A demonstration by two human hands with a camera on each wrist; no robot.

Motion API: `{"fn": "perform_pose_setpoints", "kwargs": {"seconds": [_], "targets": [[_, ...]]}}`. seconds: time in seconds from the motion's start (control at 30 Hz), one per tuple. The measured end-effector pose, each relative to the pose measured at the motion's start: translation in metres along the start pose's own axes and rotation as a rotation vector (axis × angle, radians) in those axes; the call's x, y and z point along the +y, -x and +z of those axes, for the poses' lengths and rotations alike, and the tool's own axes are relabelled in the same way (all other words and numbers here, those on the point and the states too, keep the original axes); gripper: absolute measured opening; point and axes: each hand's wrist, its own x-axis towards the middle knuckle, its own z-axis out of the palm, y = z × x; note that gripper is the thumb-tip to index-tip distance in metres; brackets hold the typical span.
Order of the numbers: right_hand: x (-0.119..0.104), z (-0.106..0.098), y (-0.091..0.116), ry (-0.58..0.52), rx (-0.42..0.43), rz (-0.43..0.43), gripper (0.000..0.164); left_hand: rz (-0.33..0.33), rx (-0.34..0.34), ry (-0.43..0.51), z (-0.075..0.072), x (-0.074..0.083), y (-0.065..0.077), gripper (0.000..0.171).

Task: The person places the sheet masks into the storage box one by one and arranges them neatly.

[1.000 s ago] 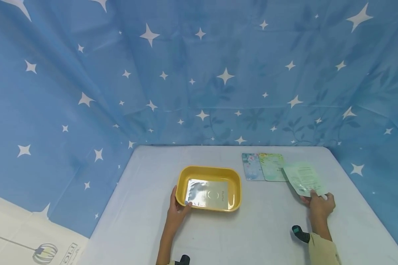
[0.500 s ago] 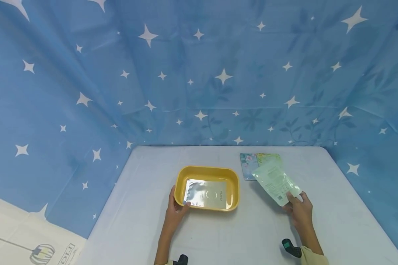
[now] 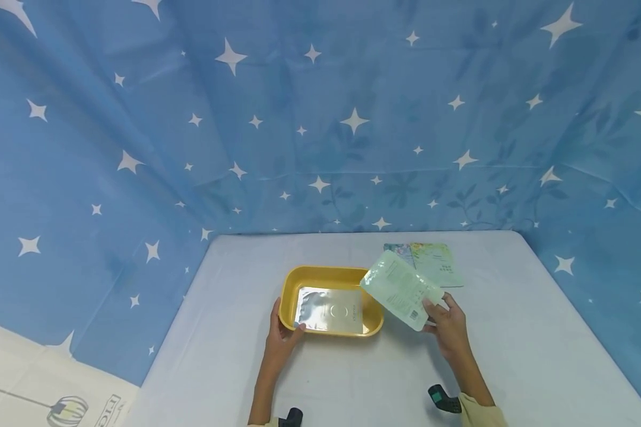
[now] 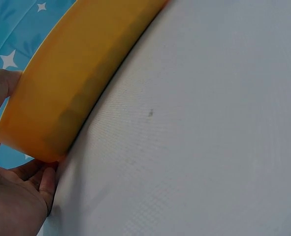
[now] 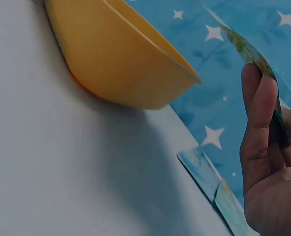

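Note:
My left hand (image 3: 280, 344) grips the front left corner of a yellow plastic tray (image 3: 326, 270), thumb at the rim and fingers around the outside. In the left wrist view, the fingers reach down to the tray's (image 4: 61, 93) base. Inside the tray lies a shiny silver sachet (image 3: 328, 309). My right hand (image 3: 448, 329) pinches a pale green sachet (image 3: 400, 289) by its lower right corner, printed side up. That sachet is raised and tilted, and its left end overlaps the tray's right side. Seen edge-on in the right wrist view, the sachet (image 5: 248, 51) sits between thumb and fingers.
Behind the held sachet, a blue floral sachet (image 3: 397, 249) and a yellow-green one (image 3: 438, 264) lie overlapping on the white table (image 3: 352, 379). A blue star-patterned curtain (image 3: 320, 118) hangs along the table's back and sides.
My right hand has carried the pale green sachet leftward from the table's right side to the tray's right edge, uncovering the yellow-green sachet. My left hand keeps its grip on the tray.

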Motion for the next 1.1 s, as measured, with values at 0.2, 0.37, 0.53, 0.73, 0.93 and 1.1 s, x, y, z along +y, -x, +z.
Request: {"fn": "perform_pose_setpoints", "kwargs": {"seconds": [0.2,0.37,0.53,0.73,0.93,1.1], "targets": [[-0.001,0.023,0.002,0.071,-0.085,-0.055,0.043,-0.008,0.002,0.007,0.0,-0.001,0.0,0.092],[-0.003,0.042,0.002,0.131,-0.116,-0.063,0.038,0.006,-0.004,0.024,-0.001,-0.001,0.001,0.092],[-0.002,0.057,0.002,0.246,-0.159,-0.145,0.034,0.017,0.001,0.014,0.0,-0.002,0.0,0.091],[-0.004,0.073,0.005,0.353,-0.176,-0.222,0.03,0.011,0.007,0.013,0.0,-0.004,-0.001,0.092],[-0.012,0.088,0.005,0.447,-0.17,-0.323,0.03,-0.015,0.012,0.021,0.001,-0.003,-0.001,0.092],[-0.016,0.097,0.005,0.506,-0.128,-0.425,0.026,-0.002,0.004,0.041,0.001,-0.001,-0.001,0.091]]}}
